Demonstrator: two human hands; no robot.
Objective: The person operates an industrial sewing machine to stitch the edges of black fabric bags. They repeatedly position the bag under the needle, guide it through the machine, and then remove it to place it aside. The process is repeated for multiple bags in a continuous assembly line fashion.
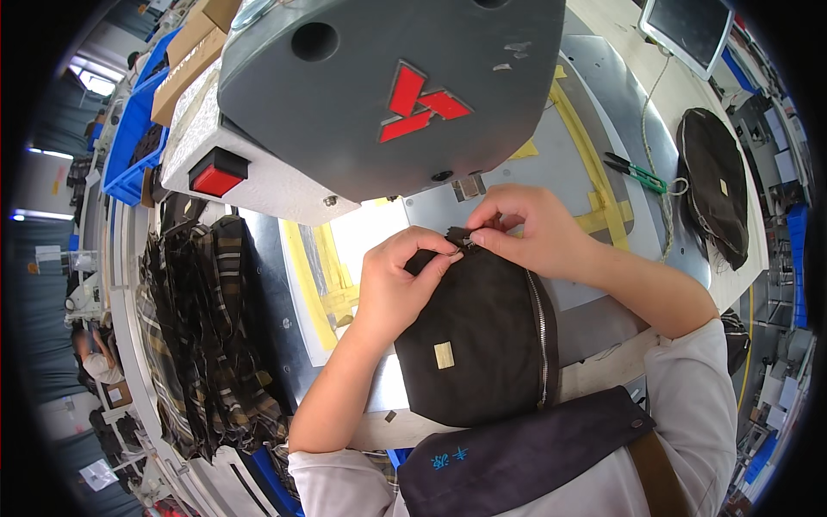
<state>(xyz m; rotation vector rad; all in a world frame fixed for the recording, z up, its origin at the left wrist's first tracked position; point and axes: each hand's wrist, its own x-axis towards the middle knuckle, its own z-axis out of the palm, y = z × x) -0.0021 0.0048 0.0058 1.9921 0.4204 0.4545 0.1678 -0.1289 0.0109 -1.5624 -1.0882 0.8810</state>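
Note:
A dark brown fabric pouch (474, 332) hangs from my fingers in front of the machine, its lower part against the table edge and my apron. A metal zipper (543, 345) runs down its right side, and a pale yellow tape patch (444, 355) sits on its front. My left hand (392, 284) pinches the upper edge between thumb and index finger. Beside it, my right hand (534, 228) pinches a small dark tab (459, 234) at the top. The fingertips almost touch and partly cover the edge there.
Above my hands looms a grey machine head (345, 129) with a red switch (218, 175). Plaid fabric pieces (215, 319) are heaped at left, near blue bins (133, 151). On the right lie green-handled snips (642, 177) and another dark pouch (713, 181). Yellow tape (594, 146) marks the metal bed.

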